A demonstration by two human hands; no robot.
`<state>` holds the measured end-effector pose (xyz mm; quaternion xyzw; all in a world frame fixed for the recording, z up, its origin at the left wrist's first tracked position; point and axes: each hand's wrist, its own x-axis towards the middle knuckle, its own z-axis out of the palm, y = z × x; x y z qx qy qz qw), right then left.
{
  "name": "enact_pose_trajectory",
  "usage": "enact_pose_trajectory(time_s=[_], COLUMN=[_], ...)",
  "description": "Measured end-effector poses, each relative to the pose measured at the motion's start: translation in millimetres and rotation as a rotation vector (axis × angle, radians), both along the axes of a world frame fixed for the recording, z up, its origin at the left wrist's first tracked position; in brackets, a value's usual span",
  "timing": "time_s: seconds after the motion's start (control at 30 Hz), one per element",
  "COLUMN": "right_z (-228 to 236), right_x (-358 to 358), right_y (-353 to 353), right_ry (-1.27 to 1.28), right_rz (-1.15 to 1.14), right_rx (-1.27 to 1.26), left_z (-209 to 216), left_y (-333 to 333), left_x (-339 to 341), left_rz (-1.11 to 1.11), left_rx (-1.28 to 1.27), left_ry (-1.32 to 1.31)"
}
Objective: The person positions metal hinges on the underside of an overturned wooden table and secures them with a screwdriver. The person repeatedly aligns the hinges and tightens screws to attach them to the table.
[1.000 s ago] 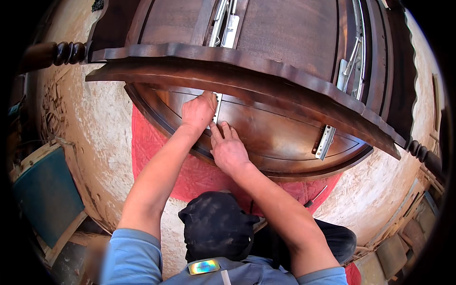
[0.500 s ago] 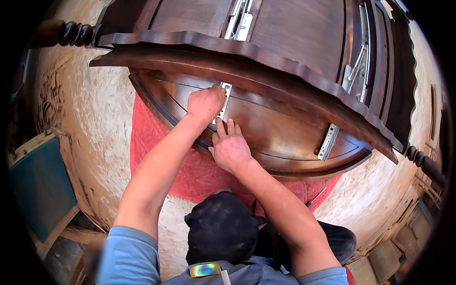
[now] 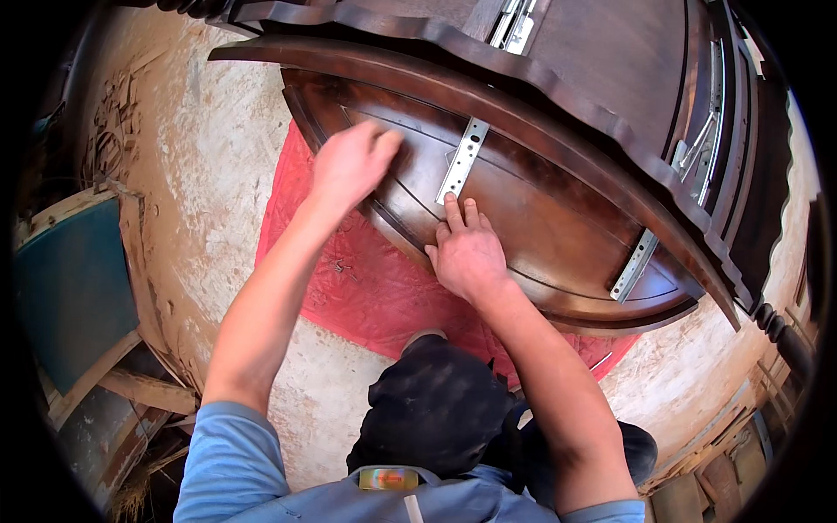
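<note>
The right hand (image 3: 471, 253), fingers slightly apart, has its fingertips at the near end of the perforated metal rail (image 3: 463, 161) on the curved wooden panel (image 3: 540, 227). If the rail is loose, uneven pressure could skew it and scratch the finish. The left hand (image 3: 353, 161) is curled, left of the rail (too blurred to tell whether it grips anything). The overhanging wooden edge (image 3: 392, 74) may hide the rail's far end.

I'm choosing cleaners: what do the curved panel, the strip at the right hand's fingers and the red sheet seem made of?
Panel: probably wood, stained or varnished dark brown; its glossy surface catches light. Strip: metal, silvery, likely plated, with punched holes. Red sheet: likely cloth, by its creases, though possibly plastic.
</note>
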<state>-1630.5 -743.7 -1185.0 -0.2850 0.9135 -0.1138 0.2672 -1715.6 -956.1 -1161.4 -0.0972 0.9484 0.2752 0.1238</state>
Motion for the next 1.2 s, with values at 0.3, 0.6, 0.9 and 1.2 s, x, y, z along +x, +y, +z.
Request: enact_pose_trajectory(time_s=[0.3,0.6,0.9,1.2], right_z=[-0.7,1.1,3.0,6.4], right_x=[-1.2,-3.9,-2.4,-1.7], right_y=[-2.3,-2.9,-5.4,-6.9], right_ry=[0.057,0.006,0.029,-0.055], right_rz=[0.006,0.014,0.017,-0.001], right_rx=[-0.033,-0.007,0.022,0.035], left_z=[-36.1,-67.9,-73.0,-65.2], left_y=[-71.8,-36.8,-17.8,-20.9], left_x=[235.6,271.8,267.0,266.3], left_rz=[0.093,0.317,0.291,0.558], left_rx=[-0.038,-0.123,-0.213,0.065], left_ry=[-0.179,-0.196,-0.216,-0.198])
